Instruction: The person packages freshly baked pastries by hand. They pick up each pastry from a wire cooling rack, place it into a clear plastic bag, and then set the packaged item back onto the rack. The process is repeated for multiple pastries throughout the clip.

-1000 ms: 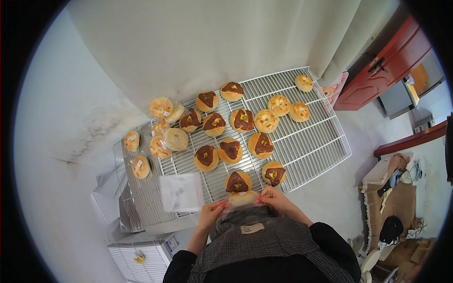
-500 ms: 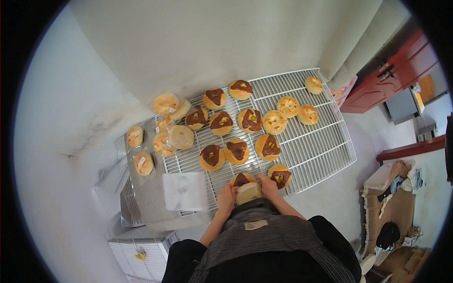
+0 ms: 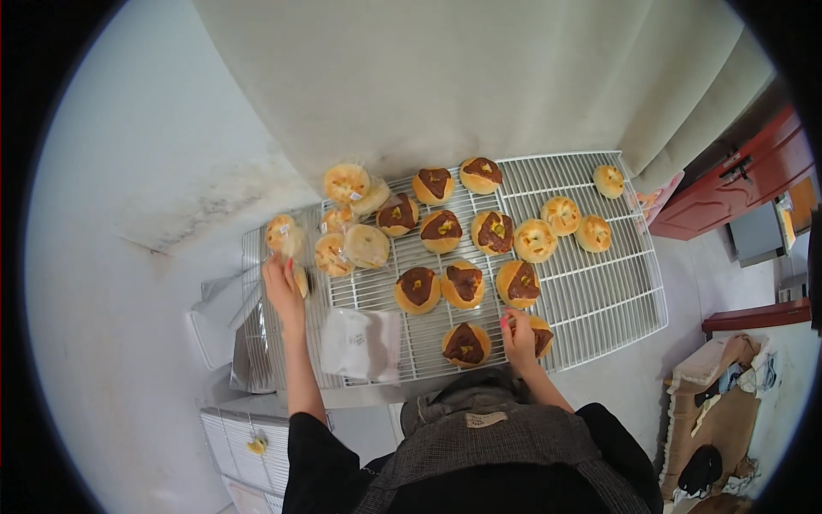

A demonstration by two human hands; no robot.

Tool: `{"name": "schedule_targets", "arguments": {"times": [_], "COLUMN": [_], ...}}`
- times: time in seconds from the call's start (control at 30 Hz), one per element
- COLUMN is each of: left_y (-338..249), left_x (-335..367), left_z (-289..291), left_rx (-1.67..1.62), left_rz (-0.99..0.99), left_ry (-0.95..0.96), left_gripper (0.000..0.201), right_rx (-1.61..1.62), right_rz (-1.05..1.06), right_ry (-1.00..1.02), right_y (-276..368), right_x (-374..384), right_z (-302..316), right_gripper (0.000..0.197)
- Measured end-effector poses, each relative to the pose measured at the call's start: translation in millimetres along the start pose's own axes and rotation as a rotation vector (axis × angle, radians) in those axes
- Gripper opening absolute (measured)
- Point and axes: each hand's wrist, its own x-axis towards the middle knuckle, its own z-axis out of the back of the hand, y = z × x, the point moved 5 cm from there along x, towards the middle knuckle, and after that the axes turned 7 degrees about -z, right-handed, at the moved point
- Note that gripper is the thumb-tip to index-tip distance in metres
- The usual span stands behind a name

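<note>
At the far left of the racks, my left hand (image 3: 281, 281) has its fingers closed at the lower edge of a pale bagged bun (image 3: 294, 243), which leans on another bagged bun (image 3: 278, 230). Beside those fingers, a further bun (image 3: 300, 280) shows only in part behind the hand. My right hand (image 3: 519, 341), its fingers parted and nothing visible in them, is over the left side of a chocolate-topped bun (image 3: 542, 336) at the near edge. Left of it sits another chocolate-topped bun (image 3: 467, 344), unwrapped.
More chocolate-topped buns (image 3: 417, 289) stand on the white wire rack (image 3: 599, 295). Plain golden buns (image 3: 536, 241) are to the right, wrapped ones (image 3: 367, 247) to the left. A stack of clear bags (image 3: 360, 343) lies in front. A wall (image 3: 428, 77) borders the far side.
My hands have parted from the near edge. The left carried a bagged bun to the far left; the right moved up to a chocolate-topped bun. The view has shifted left.
</note>
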Motion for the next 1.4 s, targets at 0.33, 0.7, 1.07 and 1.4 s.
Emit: {"name": "schedule_targets", "arguments": {"times": [0.33, 0.7, 1.07, 1.4], "left_y": [-12, -30, -174, -179], "left_x": [-257, -192, -183, -128], "left_z": [-86, -68, -74, -132], "left_rx": [0.274, 0.066, -0.810, -0.701], "left_rz": [-0.295, 0.148, 0.653, 0.261], "left_ry": [0.789, 0.802, 1.405, 0.955], "left_gripper": [0.072, 0.022, 0.027, 0.017], "right_rx": [-0.045, -0.611, -0.691, -0.067], "right_rz": [-0.270, -0.392, -0.649, -0.536], "right_ry": [-0.408, -0.522, -0.447, -0.593], "right_y": [-101, -234, -206, -256], "right_x": [69, 331, 336, 49], "right_z": [112, 225, 234, 257], "right_gripper": [0.027, 0.060, 0.067, 0.058]}}
